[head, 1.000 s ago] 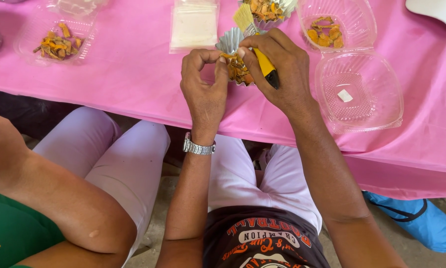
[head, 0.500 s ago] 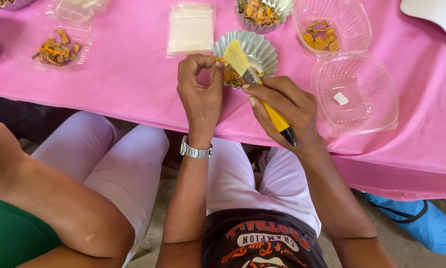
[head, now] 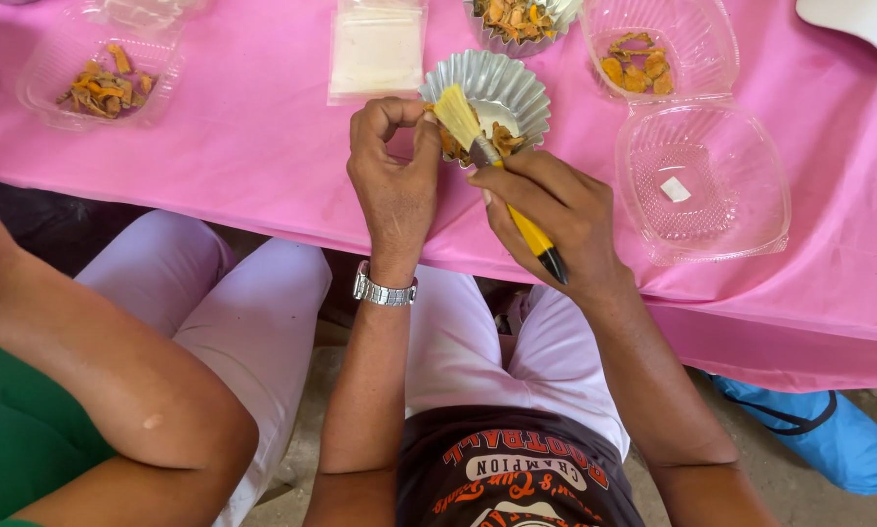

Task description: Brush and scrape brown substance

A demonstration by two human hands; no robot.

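1. The right hand (head: 556,210), just right of the frame's centre, has its fingers pressed around the yellow handle of a small paintbrush (head: 502,190) with a black end and pale yellow bristles; the bristle tip points to the upper left, the black end to the lower right.
2. The left hand (head: 392,185), left of the brush, pinches a small orange-brown dried piece (head: 450,144) between thumb and fingertips, its fingers curled tight; a silver metal wristwatch (head: 385,290) sits on that wrist.
3. The bristles lie against or just beside the pinched piece, directly over a fluted silver foil cup (head: 492,83) that stands on the pink tablecloth (head: 263,146) just above both hands; a few more orange pieces lie in the cup near the brush.
4. In the upper right, an open clear plastic clamshell container (head: 702,176) lies on the cloth: its far half holds orange dried slices (head: 638,66), and its near half holds a small white scrap.
5. At the top centre edge a second foil cup (head: 517,20) is filled with orange pieces, and left of it lies a flat clear packet with white contents (head: 377,49).
6. In the upper left another clear plastic tray (head: 102,68) holds orange-brown shreds.
7. Another person's bare arm (head: 117,390) and pale trousers fill the lower left of the frame, well apart from the hands.
8. A blue bag (head: 829,439) lies on the ground at the lower right.
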